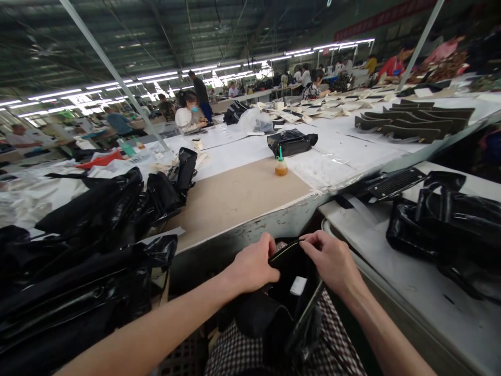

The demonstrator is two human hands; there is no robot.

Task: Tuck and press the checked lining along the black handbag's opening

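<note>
A black bag [262,313] rests on my lap over checked cloth, its mouth open toward me. My left hand [256,263] grips the bag's upper edge on the left, thumb inside and fingers over the rim. On the right, my right hand [329,258] pinches the same edge between thumb and fingers. A thin yellowish line runs along the rim between both hands. Inside the bag a small white label [298,285] shows against the dark lining. The lower part of the bag falls in shadow.
Black bags [97,209] are heaped at the left, with more shiny black pieces [462,219] at the right. A small glue bottle [281,166] stands on brown board [230,196], before another black bag [291,142]. Dark green pieces [415,122] lie far right. Other people work beyond.
</note>
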